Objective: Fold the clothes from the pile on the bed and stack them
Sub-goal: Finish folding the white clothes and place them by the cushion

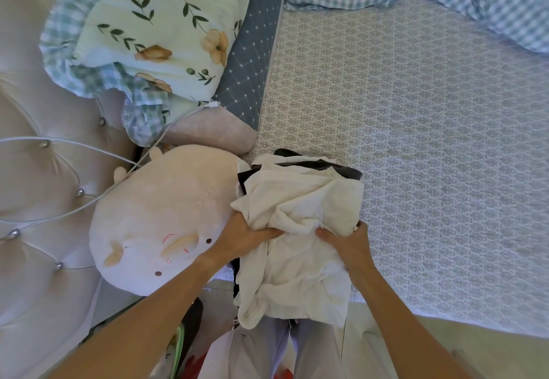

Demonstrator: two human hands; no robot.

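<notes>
A crumpled white garment [300, 212] lies on top of a small pile at the near edge of the bed, and its lower part hangs over the edge. My left hand [246, 236] grips its left side, fingers curled into the cloth. At the garment's right side, my right hand [346, 240] pinches a fold. A dark garment [341, 169] shows underneath, at the far side of the pile.
The patterned bed sheet [416, 141] stretches to the right. A pale plush toy [166, 218] lies directly left of the pile. Behind it are a floral pillow [160, 22] and a white cable [74, 146]. Checked bedding [475, 1] is bunched at the far right. The tufted headboard [35, 170] stands on the left.
</notes>
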